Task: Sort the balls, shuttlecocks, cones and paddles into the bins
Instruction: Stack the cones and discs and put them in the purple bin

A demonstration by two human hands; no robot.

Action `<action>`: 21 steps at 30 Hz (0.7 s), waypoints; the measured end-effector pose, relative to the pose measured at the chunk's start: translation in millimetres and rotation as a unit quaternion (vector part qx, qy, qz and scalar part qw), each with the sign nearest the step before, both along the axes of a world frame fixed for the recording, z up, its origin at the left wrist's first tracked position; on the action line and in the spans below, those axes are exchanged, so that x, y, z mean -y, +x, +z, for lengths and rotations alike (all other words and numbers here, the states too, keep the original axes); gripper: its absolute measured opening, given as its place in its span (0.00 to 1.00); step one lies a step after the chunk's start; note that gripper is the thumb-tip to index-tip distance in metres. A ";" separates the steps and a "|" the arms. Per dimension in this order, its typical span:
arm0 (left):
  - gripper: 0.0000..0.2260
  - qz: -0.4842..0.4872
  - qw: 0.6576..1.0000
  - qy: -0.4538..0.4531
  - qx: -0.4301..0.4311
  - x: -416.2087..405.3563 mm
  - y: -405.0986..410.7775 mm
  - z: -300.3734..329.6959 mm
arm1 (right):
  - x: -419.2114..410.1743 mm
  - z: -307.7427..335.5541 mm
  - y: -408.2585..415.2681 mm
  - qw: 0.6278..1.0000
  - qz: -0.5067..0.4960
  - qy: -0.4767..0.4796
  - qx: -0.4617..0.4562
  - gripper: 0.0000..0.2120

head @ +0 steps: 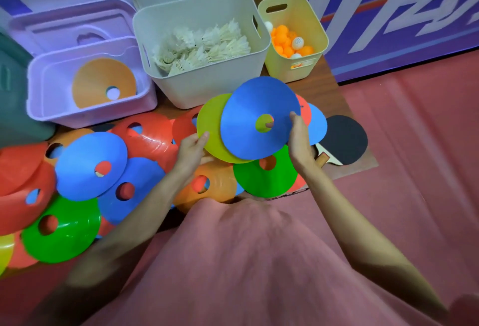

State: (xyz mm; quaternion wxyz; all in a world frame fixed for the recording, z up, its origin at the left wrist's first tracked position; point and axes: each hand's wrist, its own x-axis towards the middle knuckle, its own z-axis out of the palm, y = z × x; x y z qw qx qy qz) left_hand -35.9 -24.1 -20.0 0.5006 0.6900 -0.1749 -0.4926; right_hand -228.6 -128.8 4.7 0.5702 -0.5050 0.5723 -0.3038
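The sorting looks partly done. The grey bin (202,48) already holds a heap of white shuttlecocks (204,46), and the yellow bin (293,33) beside it holds orange and white table tennis balls (287,43); no loose shuttlecock or ball shows on the floor. The cones are barely started: the lilac bin (88,87) holds one orange cone (98,84), while many red, blue, green and orange ones lie piled in front of the bins. The left hand (190,151) has its grip pinched on the rim of a yellow-green cone (211,129), and the right hand (298,136) holds a blue cone (248,116) at its edge, a finger through the hole, both raised above the pile. A black paddle (346,139) lies unsorted at the right.
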 end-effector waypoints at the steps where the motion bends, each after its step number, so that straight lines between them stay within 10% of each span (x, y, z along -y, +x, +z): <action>1: 0.09 -0.004 1.000 -0.004 -0.011 -1.2 0.2 1.4 | 0.5 -4.8 -1.0 1.000 0.005 0.002 -0.018 0.27; 13: 0.16 -0.073 0.997 -0.029 -0.003 -17.2 9.1 15.4 | -8.2 -25.8 6.3 0.972 0.136 -0.129 -0.142 0.17; 21: 0.10 0.048 0.998 -0.005 0.028 -32.1 23.2 6.2 | -31.6 -32.9 17.3 0.981 0.027 -0.143 -0.130 0.11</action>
